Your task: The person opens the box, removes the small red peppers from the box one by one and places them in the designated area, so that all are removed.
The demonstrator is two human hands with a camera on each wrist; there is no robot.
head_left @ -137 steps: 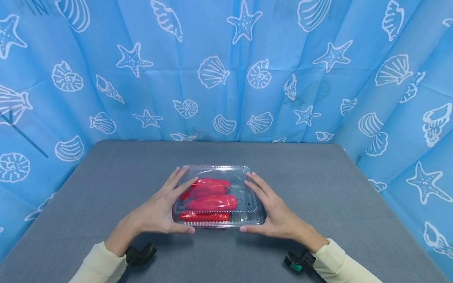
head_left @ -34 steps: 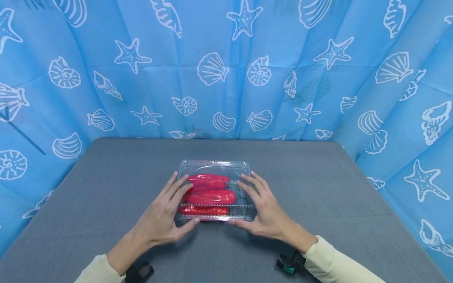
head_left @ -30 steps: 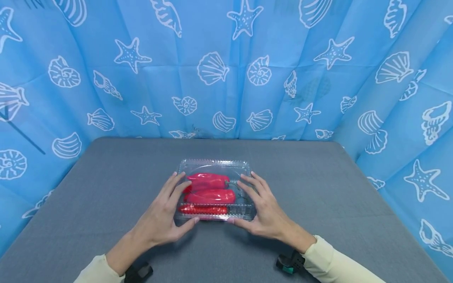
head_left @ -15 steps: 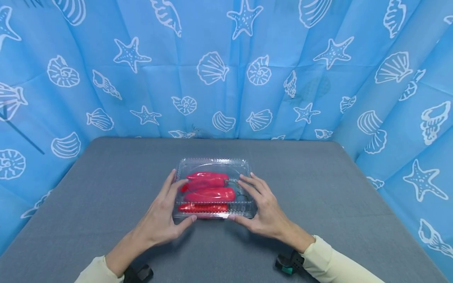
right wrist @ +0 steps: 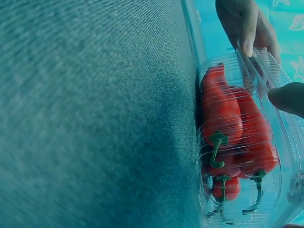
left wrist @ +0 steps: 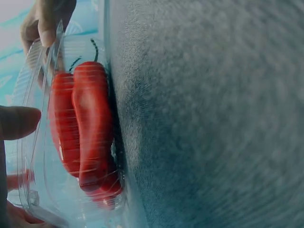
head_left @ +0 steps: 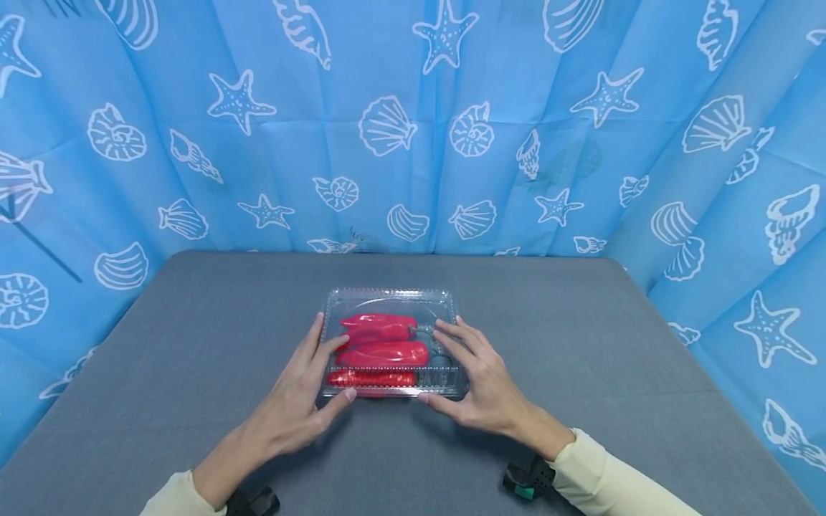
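Left hand (head_left: 297, 390) and right hand (head_left: 484, 383), fingers spread, grip a clear container (head_left: 390, 302)

head: bright, soft shadows | container (head_left: 390, 293): glare | wrist views: dimmer, tabletop (left wrist: 228, 114) blurred

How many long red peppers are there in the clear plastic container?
At least 2 inside the clear plastic container: a far long red pepper and a near long red pepper. More may be hidden beneath them.

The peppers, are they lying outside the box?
No, the peppers are inside the box, showing red through its clear plastic.
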